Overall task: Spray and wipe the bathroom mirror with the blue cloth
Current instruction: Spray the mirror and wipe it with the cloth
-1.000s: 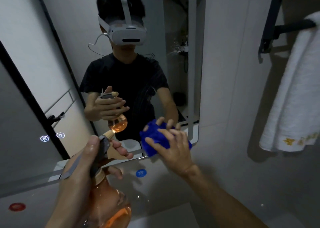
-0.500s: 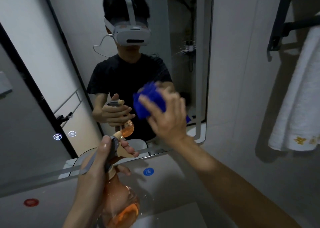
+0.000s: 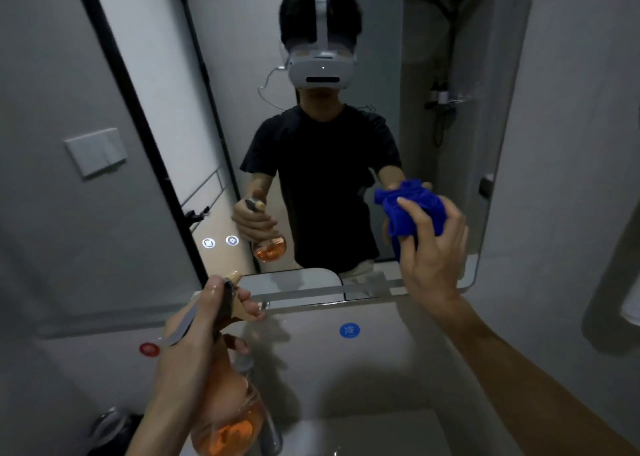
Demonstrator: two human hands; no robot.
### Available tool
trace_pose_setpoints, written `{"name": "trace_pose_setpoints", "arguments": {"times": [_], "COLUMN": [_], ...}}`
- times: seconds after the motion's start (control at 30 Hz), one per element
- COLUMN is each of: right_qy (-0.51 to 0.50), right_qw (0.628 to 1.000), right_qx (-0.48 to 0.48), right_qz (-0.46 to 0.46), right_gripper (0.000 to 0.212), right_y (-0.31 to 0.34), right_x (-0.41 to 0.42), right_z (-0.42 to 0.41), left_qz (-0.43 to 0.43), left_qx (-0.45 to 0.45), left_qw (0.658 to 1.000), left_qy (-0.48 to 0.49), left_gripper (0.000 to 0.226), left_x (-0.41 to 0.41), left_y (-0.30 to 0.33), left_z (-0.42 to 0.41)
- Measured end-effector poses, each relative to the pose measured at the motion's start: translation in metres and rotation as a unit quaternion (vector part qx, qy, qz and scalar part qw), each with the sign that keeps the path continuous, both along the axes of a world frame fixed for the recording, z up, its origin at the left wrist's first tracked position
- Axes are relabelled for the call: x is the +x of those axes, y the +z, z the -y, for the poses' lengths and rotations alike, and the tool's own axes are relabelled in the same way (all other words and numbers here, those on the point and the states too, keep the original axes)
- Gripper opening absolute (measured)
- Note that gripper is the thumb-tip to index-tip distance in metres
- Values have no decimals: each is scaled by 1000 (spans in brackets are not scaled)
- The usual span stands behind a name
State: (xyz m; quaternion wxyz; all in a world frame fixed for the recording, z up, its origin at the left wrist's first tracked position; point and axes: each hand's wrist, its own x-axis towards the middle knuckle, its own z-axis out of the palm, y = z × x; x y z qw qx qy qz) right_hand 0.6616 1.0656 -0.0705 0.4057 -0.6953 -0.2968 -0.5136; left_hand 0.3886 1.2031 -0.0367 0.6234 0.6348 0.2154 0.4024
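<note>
Single view — head-worn wide-angle camera, facing forward and slightly down at the mirror [image 3: 346, 185], close to the glass. Both hands enter from the bottom edge (the headset [image 3: 322, 71] shows in reflection). No second view, so no overlap.

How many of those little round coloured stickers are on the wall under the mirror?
2. A red sticker at lower left beside the left hand, and a blue sticker below the mirror's middle. Others may be hidden behind the arms.

A chrome faucet [image 3: 272, 431] stands at the white washbasin [image 3: 381, 435].
</note>
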Motion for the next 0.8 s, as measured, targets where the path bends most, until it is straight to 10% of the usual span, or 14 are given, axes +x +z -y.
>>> {"name": "trace_pose_setpoints", "arguments": {"times": [0.57, 0.8], "right_qy": [-5, 50], "right_qw": [996, 943], "right_qx": [80, -257], "right_qz": [30, 204], "right_gripper": [46, 43], "right_y": [86, -66], "right_x": [-54, -81], "right_z": [-89, -113], "left_qz": [26, 33], "left_qx": [3, 28], "left_qw": [1000, 999], "left_qy": [0, -8], "left_gripper": [44, 53], "left_x": [-57, -68], "left_y": [8, 17], "left_z": [-37, -63]}}
